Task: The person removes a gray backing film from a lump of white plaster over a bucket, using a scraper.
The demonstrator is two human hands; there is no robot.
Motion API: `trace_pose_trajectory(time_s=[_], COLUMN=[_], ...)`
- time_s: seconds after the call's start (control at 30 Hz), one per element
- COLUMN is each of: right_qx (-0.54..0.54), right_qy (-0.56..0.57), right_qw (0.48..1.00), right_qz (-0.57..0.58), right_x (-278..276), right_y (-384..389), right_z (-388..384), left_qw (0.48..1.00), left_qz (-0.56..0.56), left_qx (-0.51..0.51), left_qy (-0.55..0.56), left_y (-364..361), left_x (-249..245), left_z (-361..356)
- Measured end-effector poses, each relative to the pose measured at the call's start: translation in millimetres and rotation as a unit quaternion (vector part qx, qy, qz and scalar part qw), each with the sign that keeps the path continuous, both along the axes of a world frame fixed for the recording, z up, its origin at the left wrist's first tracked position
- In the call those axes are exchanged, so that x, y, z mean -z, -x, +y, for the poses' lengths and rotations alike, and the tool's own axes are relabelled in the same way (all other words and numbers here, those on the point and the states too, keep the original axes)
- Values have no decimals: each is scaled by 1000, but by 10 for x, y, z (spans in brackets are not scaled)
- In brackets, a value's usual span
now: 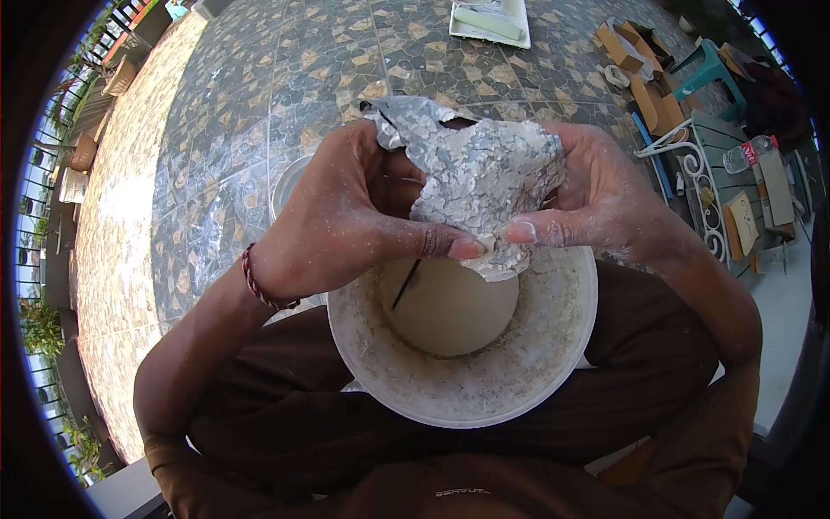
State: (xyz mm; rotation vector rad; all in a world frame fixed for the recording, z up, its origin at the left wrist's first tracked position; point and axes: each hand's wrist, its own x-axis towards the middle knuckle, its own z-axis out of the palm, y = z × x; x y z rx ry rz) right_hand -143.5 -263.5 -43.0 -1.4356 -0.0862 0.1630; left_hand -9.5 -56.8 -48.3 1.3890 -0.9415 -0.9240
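Observation:
Both of my hands hold a crumpled sheet crusted with cracked, dried white material (488, 169), up in front of me over a basin. My left hand (346, 212) grips its left side, thumb pressed near the lower tip. On the other side my right hand (605, 195) is closed round the edge, its thumb close to the left one. Most fingers are hidden behind the sheet. Below, a wide whitish basin (458, 402) rests at my lap with cloudy beige liquid (450, 316) inside. A thin dark stick (405, 285) leans in it.
Past my left wrist, the rim of a pale round container (278, 195) shows. A white tray (520, 42) with a pale green bar lies ahead on the tiled floor. To the right are cardboard boxes (659, 105), a teal stool (724, 78) and a bench holding a plastic bottle (745, 156).

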Motion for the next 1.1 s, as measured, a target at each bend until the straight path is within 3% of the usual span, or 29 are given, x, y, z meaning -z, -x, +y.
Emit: trace_pose_trajectory(time_s=[0.17, 0.27, 0.37, 0.43, 0.47, 0.53, 0.6, 0.67, 0.77, 0.83, 1.1], right_qx=[-11, -25, -19, 0, -1, 44, 77, 112, 115, 132, 95], right_qy=[3, -4, -3, -8, -8, 32, 63, 95, 115, 164, 163], right_qw=[1000, 1000, 1000, 1000, 1000, 998, 994, 987, 987, 974, 978], right_qz=[-5, 2, -9, 2, 1, -36, -49, -62, -13, -82, -93], right_x=[10, 0, -4, -8, -15, -33, -1, -1, -6, 53, 66], right_y=[3, 14, 16, 27, 19, 3, -7, -5, 3, -7, -24], right_z=[-2, -5, -9, -5, 1, 13, 5, -17, -28, -1, 11], left_qw=[1000, 995, 992, 998, 998, 995, 989, 965, 971, 977, 984], left_qz=[12, -77, -126, -1, -1, 39, 96, 211, 173, 137, 82], left_qx=[13, 4, -7, 22, 22, -45, -18, -85, -118, -128, -126], left_qy=[23, 62, -12, -51, -52, -84, -112, -134, -112, -101, -95], left_y=[-2, -36, -44, 2, 10, 20, -63, 2, 56, 85, 135], left_x=[12, 63, 21, -106, -97, -34, 3, -40, -91, -88, -20], left_z=[-11, -23, -8, -27, -25, -25, 4, 9, -7, -18, -48])
